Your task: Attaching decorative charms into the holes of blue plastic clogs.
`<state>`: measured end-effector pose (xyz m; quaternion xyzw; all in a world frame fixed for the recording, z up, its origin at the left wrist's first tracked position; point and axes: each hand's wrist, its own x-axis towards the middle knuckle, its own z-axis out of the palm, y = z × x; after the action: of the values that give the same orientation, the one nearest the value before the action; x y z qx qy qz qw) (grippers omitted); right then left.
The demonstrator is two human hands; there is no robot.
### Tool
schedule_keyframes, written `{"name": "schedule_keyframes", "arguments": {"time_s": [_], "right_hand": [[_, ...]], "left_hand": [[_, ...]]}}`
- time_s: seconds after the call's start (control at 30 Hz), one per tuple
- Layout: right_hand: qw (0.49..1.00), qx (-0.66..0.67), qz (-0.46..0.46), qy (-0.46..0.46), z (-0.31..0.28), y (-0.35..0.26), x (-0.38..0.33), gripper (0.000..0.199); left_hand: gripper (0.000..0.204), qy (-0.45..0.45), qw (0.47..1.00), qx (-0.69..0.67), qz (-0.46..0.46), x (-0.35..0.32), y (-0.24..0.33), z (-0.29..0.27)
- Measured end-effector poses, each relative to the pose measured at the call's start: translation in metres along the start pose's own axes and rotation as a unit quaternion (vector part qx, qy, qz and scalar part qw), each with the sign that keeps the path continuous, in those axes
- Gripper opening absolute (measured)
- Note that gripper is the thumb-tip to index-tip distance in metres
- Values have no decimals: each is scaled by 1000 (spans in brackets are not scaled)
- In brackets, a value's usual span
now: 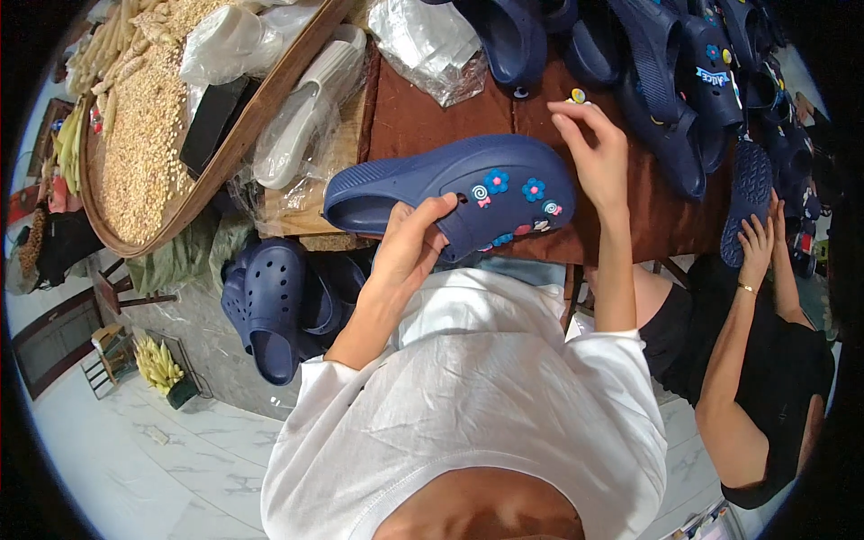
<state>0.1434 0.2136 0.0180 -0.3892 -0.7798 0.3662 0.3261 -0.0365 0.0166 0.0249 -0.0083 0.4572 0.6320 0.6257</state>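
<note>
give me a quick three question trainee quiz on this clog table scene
1. True or false: the left hand holds the dark blue foam clog with coloured charms.
2. Where is the right hand? A) raised above the clog's toe B) flat on the white shirt C) in the round woven tray of grain
3. Fill in: the brown table carries more dark blue ____.

Key: 1 true; 2 A; 3 clogs
</note>
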Motion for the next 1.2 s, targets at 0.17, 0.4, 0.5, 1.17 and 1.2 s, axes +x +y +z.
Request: {"name": "schedule_keyframes", "arguments": {"time_s": [0.17,0.4,0.5,1.17,1.2], "right_hand": [[999,-24,2,-46,30,57,23,23],[986,-147,-79,-12,55,76,31,23],[982,-164,-95,14,58,75,31,20],[966,132,-51,-215,10,-62,-19,13],[962,123,-74,-234,15,-66,-21,13]], "left_hand": [[28,-28,999,-31,-8,0,-5,-10],[21,-21,1000,-21,6,-6,1,2],[21,-30,999,-17,0,-5,1,-6],[26,-28,999,-15,5,1,-2,1],[25,-20,1000,-12,7,1,-3,1]]}}
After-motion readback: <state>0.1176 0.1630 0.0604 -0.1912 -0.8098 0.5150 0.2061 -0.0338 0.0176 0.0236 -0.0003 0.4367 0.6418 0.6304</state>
